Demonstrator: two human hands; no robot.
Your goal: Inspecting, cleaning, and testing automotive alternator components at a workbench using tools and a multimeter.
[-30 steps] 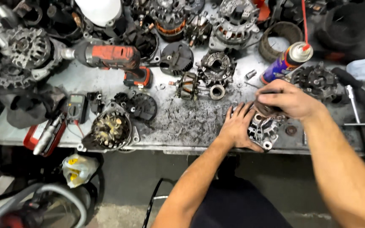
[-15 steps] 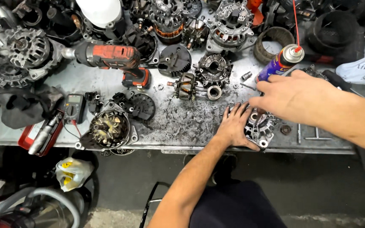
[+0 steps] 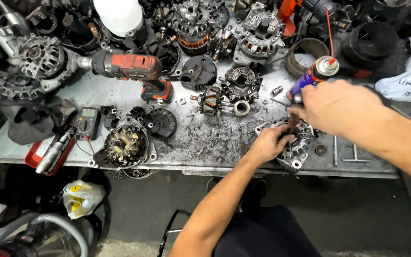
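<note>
At the lower right of the bench we see the left hand (image 3: 268, 143) resting on an alternator housing (image 3: 295, 145), its fingers curled together over the casting's inner edge, pinching a small dark part there that is too hidden for us to name. The right hand (image 3: 339, 105) hangs just above and to the right of the housing, fingers drawn together; whether it grips anything we cannot tell, as its back faces the camera. Just beyond its knuckles a blue spray can (image 3: 312, 76) with a thin red straw lies tilted, close to the fingertips. Right of the housing lie a small washer (image 3: 320, 150) and a T-handle wrench (image 3: 353, 154), both apart from the hands. The metal workbench (image 3: 200, 138) is grimy with dark filings around the middle of the frame. Left of the housing, near the centre, a rotor (image 3: 213, 101) lies on its side beside a black rectifier plate (image 3: 241, 83). Further left a red cordless drill (image 3: 132, 69) lies flat, and at the lower left a multimeter (image 3: 87, 123) sits next to another alternator (image 3: 125, 145) with its windings showing. More alternator cases crowd the top of the frame.
</note>
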